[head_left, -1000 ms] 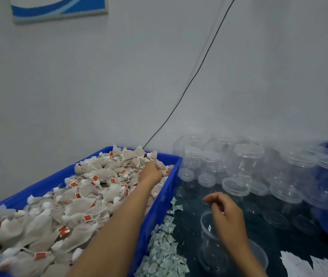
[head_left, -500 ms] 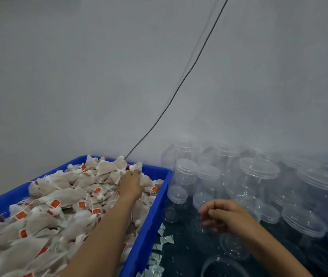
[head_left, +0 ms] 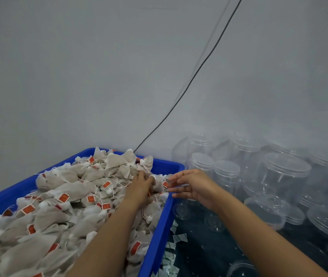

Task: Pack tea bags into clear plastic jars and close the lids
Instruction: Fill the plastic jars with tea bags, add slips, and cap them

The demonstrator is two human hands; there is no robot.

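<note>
Head view: the blue crate [head_left: 160, 166], at eight o'clock, is heaped with tea bags [head_left: 69, 198]. The left hand [head_left: 141, 189] digs into the pile, fingers curled around bags. At its three o'clock, the right hand [head_left: 194, 186] hovers, fingers extended, grasping nothing. Lidded clear jars [head_left: 283, 174] crowd at four o'clock.

A single head-worn wide-angle view looks forward and slightly down from close above the bench [head_left: 199, 246]. A grey wall [head_left: 99, 76] fills the upper half, from 10 to 2 o'clock. A blue crate [head_left: 165, 222] sits near at 7 to 8 o'clock, and clear jars [head_left: 283, 172] at 3 to 4 o'clock. Both forearms enter from 6 o'clock. Edges bow with lens distortion.
</note>
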